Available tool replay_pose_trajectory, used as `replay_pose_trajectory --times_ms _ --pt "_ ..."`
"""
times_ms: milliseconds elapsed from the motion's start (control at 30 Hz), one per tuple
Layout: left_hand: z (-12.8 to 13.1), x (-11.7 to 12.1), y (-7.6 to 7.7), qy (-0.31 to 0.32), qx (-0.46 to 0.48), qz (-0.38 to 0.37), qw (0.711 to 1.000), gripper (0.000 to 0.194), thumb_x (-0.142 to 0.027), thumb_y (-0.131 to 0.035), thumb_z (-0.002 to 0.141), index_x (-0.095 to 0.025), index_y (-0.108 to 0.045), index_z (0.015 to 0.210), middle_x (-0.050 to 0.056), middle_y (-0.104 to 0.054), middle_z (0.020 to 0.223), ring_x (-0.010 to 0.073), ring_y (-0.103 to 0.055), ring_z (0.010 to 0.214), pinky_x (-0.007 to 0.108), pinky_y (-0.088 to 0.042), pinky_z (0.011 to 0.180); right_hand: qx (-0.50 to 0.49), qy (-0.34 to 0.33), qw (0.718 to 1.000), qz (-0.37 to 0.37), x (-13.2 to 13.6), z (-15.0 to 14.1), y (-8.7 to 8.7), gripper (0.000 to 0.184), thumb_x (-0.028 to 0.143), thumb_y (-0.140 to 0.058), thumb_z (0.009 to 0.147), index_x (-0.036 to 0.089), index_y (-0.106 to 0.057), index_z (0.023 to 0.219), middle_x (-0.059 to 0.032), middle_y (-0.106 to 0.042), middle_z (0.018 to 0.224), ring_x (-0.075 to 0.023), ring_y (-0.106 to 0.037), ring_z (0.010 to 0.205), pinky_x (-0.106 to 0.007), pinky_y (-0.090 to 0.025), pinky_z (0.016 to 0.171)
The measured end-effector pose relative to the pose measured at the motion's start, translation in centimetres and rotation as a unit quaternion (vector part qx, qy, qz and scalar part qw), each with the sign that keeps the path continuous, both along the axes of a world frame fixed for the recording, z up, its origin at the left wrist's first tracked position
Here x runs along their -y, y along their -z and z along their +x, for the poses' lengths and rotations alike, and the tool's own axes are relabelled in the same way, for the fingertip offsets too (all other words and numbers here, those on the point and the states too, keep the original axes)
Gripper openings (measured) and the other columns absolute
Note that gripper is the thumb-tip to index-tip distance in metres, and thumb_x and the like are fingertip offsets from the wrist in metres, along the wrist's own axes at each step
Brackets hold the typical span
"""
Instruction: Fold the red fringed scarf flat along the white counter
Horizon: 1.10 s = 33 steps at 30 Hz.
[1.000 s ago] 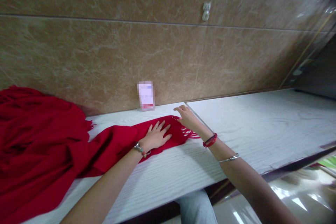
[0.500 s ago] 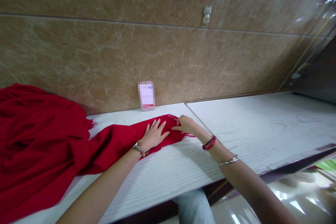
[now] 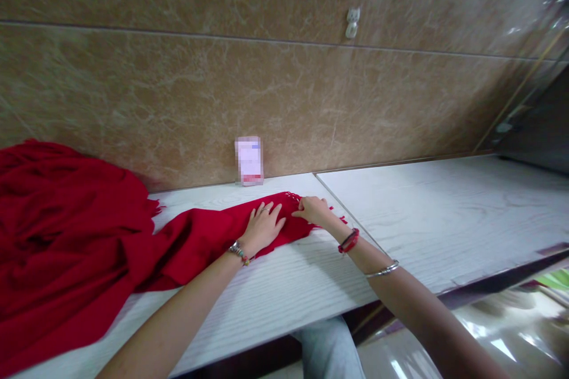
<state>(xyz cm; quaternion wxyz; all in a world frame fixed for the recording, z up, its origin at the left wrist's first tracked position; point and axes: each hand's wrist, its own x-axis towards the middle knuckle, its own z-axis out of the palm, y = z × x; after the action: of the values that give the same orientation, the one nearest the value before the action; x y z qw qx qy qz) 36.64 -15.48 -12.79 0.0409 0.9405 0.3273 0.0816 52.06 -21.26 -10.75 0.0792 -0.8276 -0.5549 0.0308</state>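
Observation:
A long red fringed scarf (image 3: 169,249) lies across the white surface, bunched into a heap at the left and narrowing to a flatter end in the middle. My left hand (image 3: 263,226) rests palm down on that flatter end, its fingers spread. At the fringe, my right hand (image 3: 313,211) is closed, thumb and fingers pinched together on the scarf's edge. Its fingertips are partly hidden. Some fringe strands show just past the right hand.
The white wood-grain tabletop (image 3: 427,213) has a seam right of the scarf and a front edge near my leg (image 3: 331,346). A blurred pale card-like thing (image 3: 249,161) leans on the brown marbled wall (image 3: 186,100). A small white hook (image 3: 352,22) is fixed higher up.
Several fringe strands now show to the right of my right hand, where fewer were visible before. The right hand has shifted slightly; the left stays flat on the scarf.

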Motion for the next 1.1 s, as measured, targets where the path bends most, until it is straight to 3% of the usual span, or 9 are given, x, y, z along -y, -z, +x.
replay_pose_trajectory --times_ms 267,433,600,700,867,1100 --pt "0.0 0.0 -0.3 0.021 0.038 0.031 0.999 0.041 -0.033 -0.036 0.089 -0.017 -0.042 0.125 0.010 -0.045 0.130 0.0237 -0.036 0.122 0.040 -0.031 0.099 -0.034 0.002 0.999 0.043 -0.2 -0.3 0.0 0.011 0.024 -0.056 0.076 0.019 -0.062 0.084 -0.0045 -0.067 0.090 -0.0184 -0.060 0.086 -0.027 -0.040 0.071" --pt "-0.1 -0.3 -0.4 0.040 0.076 0.053 0.995 0.037 -0.029 -0.037 0.088 -0.016 -0.046 0.121 0.009 -0.048 0.127 0.0205 -0.040 0.119 0.036 -0.033 0.098 -0.071 0.021 0.992 0.101 -0.5 0.2 0.3 0.022 0.020 -0.060 0.072 0.017 -0.056 0.093 -0.0069 -0.067 0.092 -0.0181 -0.060 0.086 -0.024 -0.040 0.068" --pt "0.1 -0.3 -0.6 0.052 0.095 0.060 0.992 0.034 -0.027 -0.035 0.088 -0.015 -0.051 0.116 0.009 -0.049 0.126 0.0188 -0.043 0.116 0.033 -0.032 0.100 -0.049 -0.003 0.995 0.087 -0.4 0.5 0.7 0.027 0.010 -0.050 0.075 0.016 -0.051 0.101 -0.0092 -0.066 0.090 -0.0189 -0.060 0.085 -0.024 -0.039 0.064" --pt "0.1 -0.3 -0.3 0.059 0.075 0.050 0.994 0.038 -0.032 -0.034 0.089 -0.016 -0.048 0.120 0.009 -0.043 0.133 0.0208 -0.036 0.123 0.036 -0.029 0.102 -0.040 -0.019 0.996 0.079 -0.4 0.8 0.7 0.026 0.010 -0.048 0.076 0.017 -0.051 0.101 -0.0079 -0.066 0.093 -0.0173 -0.060 0.087 -0.022 -0.039 0.065" --pt "0.1 -0.6 0.4 0.088 -0.035 -0.023 0.995 0.050 -0.049 -0.025 0.088 -0.027 -0.033 0.132 0.002 -0.023 0.144 0.0276 -0.016 0.132 0.051 -0.018 0.103 -0.019 -0.036 0.998 0.056 -0.2 1.6 0.5 0.026 0.015 -0.056 0.072 0.017 -0.055 0.098 -0.0080 -0.066 0.094 -0.0187 -0.061 0.084 -0.024 -0.038 0.064" --pt "0.2 -1.0 0.4 0.082 -0.060 -0.050 0.994 0.056 -0.056 -0.020 0.086 -0.030 -0.026 0.136 0.001 -0.016 0.146 0.0278 -0.010 0.133 0.050 -0.012 0.104 0.012 -0.070 0.997 0.044 0.6 1.8 -0.2 0.019 0.017 -0.054 0.076 0.019 -0.060 0.093 -0.0071 -0.067 0.094 -0.0191 -0.059 0.088 -0.026 -0.037 0.070"
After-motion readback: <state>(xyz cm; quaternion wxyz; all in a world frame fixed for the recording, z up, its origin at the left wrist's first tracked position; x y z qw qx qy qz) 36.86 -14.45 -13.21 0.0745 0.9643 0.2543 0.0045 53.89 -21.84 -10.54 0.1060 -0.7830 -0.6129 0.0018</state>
